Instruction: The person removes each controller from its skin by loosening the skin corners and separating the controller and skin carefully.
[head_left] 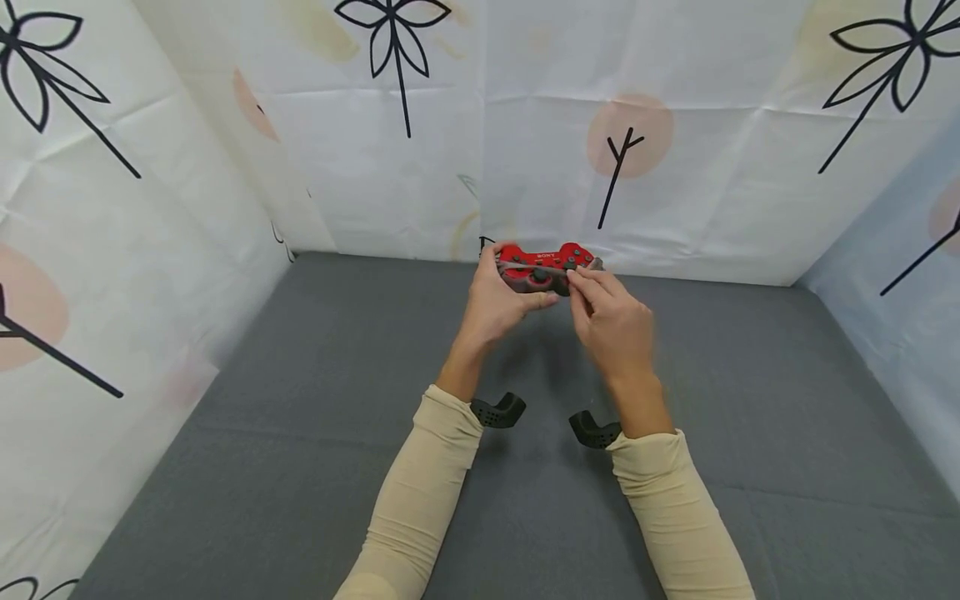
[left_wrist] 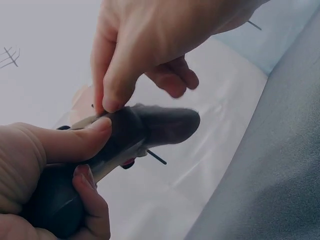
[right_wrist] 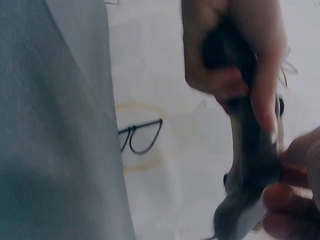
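Observation:
A red game controller [head_left: 546, 256] marked SONY is held above the table near the back wall. A dark, rubbery-looking cover [left_wrist: 170, 125] wraps its underside and handles, and its edge lies across the controller's front. My left hand [head_left: 497, 298] grips the left handle, its thumb pressing along the near side. On the right, my right hand [head_left: 617, 321] pinches the cover's edge between thumb and index finger. That pinch also shows in the left wrist view, where the right hand [left_wrist: 150, 45] comes in from above. The right wrist view is blurred.
A grey cloth-covered table [head_left: 337, 467] spreads beneath both arms. White fabric walls [head_left: 540, 158] with printed black plants stand behind and on both sides; the back one is close beyond the controller. A dark wrist mount [head_left: 498, 411] sticks inward from each forearm.

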